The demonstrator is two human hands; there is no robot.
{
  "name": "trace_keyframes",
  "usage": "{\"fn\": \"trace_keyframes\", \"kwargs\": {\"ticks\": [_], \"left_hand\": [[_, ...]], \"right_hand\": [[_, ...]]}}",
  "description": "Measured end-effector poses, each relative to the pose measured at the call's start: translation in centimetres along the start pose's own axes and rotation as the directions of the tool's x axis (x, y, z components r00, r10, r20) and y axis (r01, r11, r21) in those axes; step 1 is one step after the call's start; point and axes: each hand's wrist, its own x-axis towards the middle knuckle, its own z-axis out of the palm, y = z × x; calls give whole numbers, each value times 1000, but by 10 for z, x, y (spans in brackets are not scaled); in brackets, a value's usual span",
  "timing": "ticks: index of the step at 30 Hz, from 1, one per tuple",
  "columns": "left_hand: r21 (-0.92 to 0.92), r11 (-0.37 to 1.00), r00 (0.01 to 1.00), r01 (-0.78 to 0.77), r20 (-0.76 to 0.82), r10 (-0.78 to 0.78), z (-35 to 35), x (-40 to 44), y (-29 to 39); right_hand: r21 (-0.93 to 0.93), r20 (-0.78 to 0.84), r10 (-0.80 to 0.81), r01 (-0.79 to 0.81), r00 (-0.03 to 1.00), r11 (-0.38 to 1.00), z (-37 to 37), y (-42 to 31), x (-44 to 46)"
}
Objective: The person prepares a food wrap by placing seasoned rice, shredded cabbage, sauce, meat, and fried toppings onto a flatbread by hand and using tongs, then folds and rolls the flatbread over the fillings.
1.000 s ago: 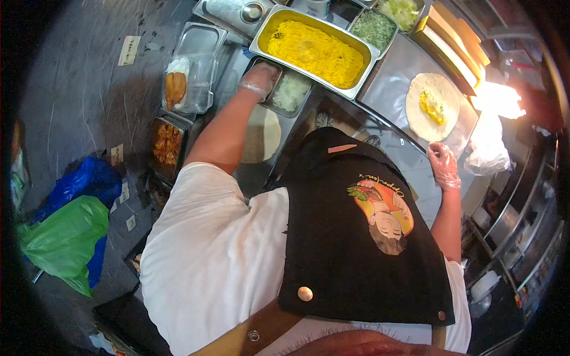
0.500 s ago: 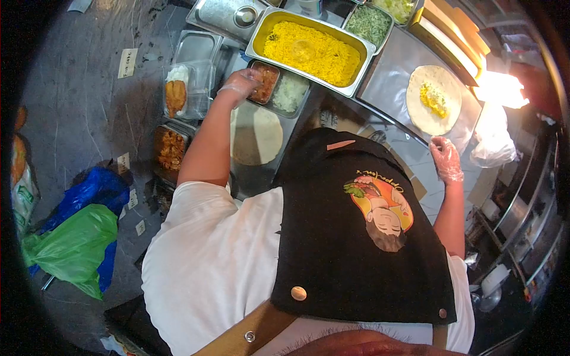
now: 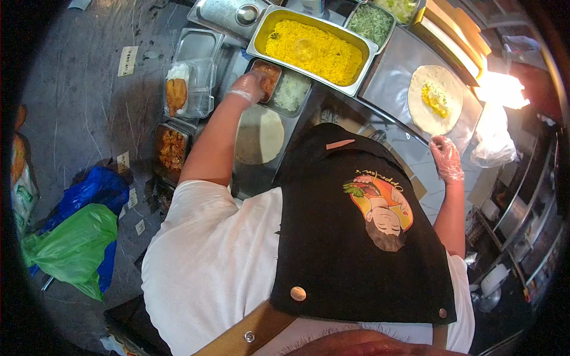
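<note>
My left hand [image 3: 249, 88], in a clear plastic glove, is at a small metal container of red chopped relish [image 3: 266, 79]. Its fingers are bunched together at the container's near side, and the tips are partly hidden. Just below lies a plain flatbread [image 3: 259, 135] on a metal tray. My right hand [image 3: 446, 158], also gloved, is held with curled fingers at the near edge of the grey board [image 3: 386, 77]; nothing shows in it. Beyond it on that board is a flatbread [image 3: 419, 110] topped with yellow rice [image 3: 435, 101].
A deep metal pan of yellow rice [image 3: 332, 57] stands at the back, beside chopped white onion [image 3: 290, 90] and shredded greens [image 3: 369, 24]. A clear clamshell box [image 3: 202, 98] holds a fried piece. Red-orange food [image 3: 171, 148] fills a left container. Green plastic bags [image 3: 74, 246] lie left.
My left hand has shifted slightly right and down, with its fingers further over the red relish container. My right hand stays in the same place.
</note>
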Motion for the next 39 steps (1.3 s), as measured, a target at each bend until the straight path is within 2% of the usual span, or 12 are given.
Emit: {"fn": "trace_keyframes", "kwargs": {"ticks": [4, 7, 10, 14, 16, 19, 25, 31, 34, 35, 37, 39], "left_hand": [[159, 980, 987, -117, -87, 132, 23, 11, 2], [168, 985, 998, -47, -28, 53, 29, 17, 3], [346, 936, 998, -59, 21, 55, 43, 37, -12], [85, 996, 998, 39, -57, -35, 35, 35, -18], [-106, 990, 989, 92, -104, -103, 1, 4, 13], [-229, 958, 982, 174, -37, -188, -5, 0, 13], [-19, 991, 968, -132, -220, 125, 43, 17, -7], [122, 983, 960, -138, -227, 163, 54, 32, -13], [-21, 993, 968, -113, -230, 105, 44, 28, -13], [-207, 978, 989, 5, -144, -36, 37, 24, -12], [-512, 815, 961, 272, 95, -261, 4, 6, 7], [-723, 631, 950, 279, 115, -289, 14, 9, -10]], "right_hand": [[-4, -13, -18, 18, 1000, 1000, 2, 0, -1], [-29, 7, -19, 19, 1000, 999, 4, -1, -1], [-57, 5, -47, 47, 999, 997, 4, -2, -3], [-38, 3, -26, 26, 1000, 999, 3, -2, -4], [-34, 3, -18, 18, 1000, 999, 5, 2, -4], [-6, 11, 19, -19, 1000, 1000, 7, 2, -4], [-25, 26, 5, -5, 1000, 1000, 10, 1, -2], [-19, 30, -2, 2, 1000, 1000, 11, 6, 0], [-9, 24, 10, -10, 1000, 1000, 11, 8, -1], [-8, 23, 16, -16, 1000, 1000, 12, 9, -1], [-5, 20, 28, -28, 999, 1000, 13, 7, -2], [-4, 15, 45, -45, 999, 999, 14, 2, -4]]}}
